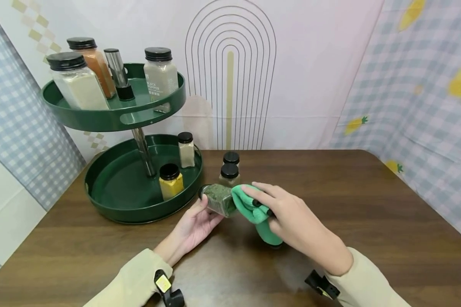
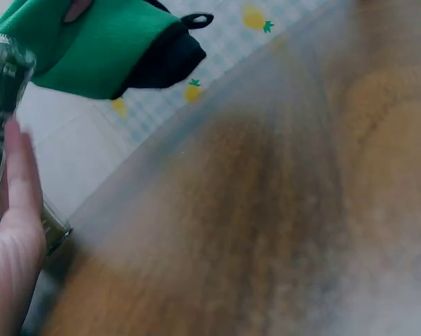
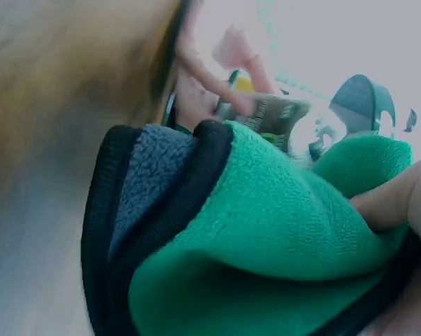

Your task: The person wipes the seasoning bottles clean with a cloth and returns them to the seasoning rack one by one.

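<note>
Wiping looks unfinished: the left hand (image 1: pixel 197 222) pinches a herb jar (image 1: pixel 218 199), the right hand (image 1: pixel 296 218) grips the cloth (image 1: pixel 256 215), and two jars (image 1: pixel 229 171) stand past the lower tray (image 1: pixel 142 215)'s right edge.

Wore a plain, pale cream left sleeve (image 1: pixel 132 275) toward the left edge of the table (image 1: pixel 369 192) and a matching right sleeve (image 1: pixel 366 279) toward its right edge, both softly creased. Carried at the left cuff (image 1: pixel 162 261) a black band (image 1: pixel 157 275) bearing a square, pale yellow plate (image 1: pixel 163 283), plus a stubby, rounded black piece (image 1: pixel 175 298). Had at the right cuff (image 1: pixel 347 268) a blocky black mount (image 1: pixel 318 280) with a sliver of yellow (image 1: pixel 324 292) showing. Had a bare left hand (image 1: pixel 197 224) and a bare right hand (image 1: pixel 292 213).
</note>
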Tool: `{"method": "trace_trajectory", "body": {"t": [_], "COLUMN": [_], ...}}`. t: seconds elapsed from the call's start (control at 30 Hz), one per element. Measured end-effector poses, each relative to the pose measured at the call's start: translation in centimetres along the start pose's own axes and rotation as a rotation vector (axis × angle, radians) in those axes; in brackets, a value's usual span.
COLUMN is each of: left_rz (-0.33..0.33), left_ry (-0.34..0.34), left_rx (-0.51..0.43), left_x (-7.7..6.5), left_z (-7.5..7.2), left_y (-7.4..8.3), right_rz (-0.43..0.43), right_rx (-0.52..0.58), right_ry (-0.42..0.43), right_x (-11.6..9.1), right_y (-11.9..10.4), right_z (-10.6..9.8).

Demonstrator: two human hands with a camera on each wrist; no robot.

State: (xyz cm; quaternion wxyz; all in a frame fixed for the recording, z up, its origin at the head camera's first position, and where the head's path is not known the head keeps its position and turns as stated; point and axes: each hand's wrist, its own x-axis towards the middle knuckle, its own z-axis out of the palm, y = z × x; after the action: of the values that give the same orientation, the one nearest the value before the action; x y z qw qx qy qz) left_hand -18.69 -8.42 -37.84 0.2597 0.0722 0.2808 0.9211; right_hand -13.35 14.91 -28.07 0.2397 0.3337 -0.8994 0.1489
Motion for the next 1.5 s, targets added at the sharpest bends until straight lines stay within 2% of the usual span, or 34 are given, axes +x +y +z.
{"method": "trace_trajectory", "body": {"t": [0.1,0.17,0.23,0.37,0.53,0.67,0.87,1.03,1.13,1.23,1.4,1.5], "left_rz": [-0.056,-0.096,-0.116,-0.104,-0.090,-0.097,-0.090,-0.077,-0.079,-0.085,-0.090,-0.099], "left_ry": [-0.075,-0.093,-0.084,-0.049,-0.006,0.010,0.052,0.087,0.100,0.097,0.074,0.047], "left_rx": [-0.047,-0.064,-0.055,0.009,0.048,0.061,0.022,-0.018,-0.011,0.034,0.112,0.176], "left_x": [-0.1,0.0,0.0,0.1,0.2,0.2,0.2,0.2,0.1,0.0,0.1,0.1], "left_z": [0.0,0.2,0.2,0.3,0.2,0.2,-0.1,-0.3,-0.2,0.0,0.0,0.0], "left_y": [0.2,0.4,0.4,0.4,0.3,0.3,0.3,0.3,0.3,0.2,0.1,0.0], "right_rz": [-0.031,-0.046,-0.063,-0.119,-0.162,-0.149,-0.134,-0.064,-0.016,0.021,0.005,-0.067], "right_rx": [0.011,0.007,0.002,-0.013,-0.035,-0.051,-0.072,-0.097,-0.130,-0.167,-0.156,-0.096], "right_ry": [0.006,0.020,0.029,0.009,-0.102,-0.180,-0.283,-0.369,-0.406,-0.346,-0.052,0.072], "right_x": [0.1,0.1,0.1,0.1,0.0,-0.2,-0.2,-0.3,-0.3,-0.2,0.0,0.1], "right_y": [-0.2,-0.2,-0.3,-0.4,-0.5,-0.5,-0.5,-0.6,-0.6,-0.5,-0.2,-0.1], "right_z": [0.2,0.2,0.3,0.4,0.6,0.6,0.9,0.8,0.6,0.3,-0.3,-0.2]}}
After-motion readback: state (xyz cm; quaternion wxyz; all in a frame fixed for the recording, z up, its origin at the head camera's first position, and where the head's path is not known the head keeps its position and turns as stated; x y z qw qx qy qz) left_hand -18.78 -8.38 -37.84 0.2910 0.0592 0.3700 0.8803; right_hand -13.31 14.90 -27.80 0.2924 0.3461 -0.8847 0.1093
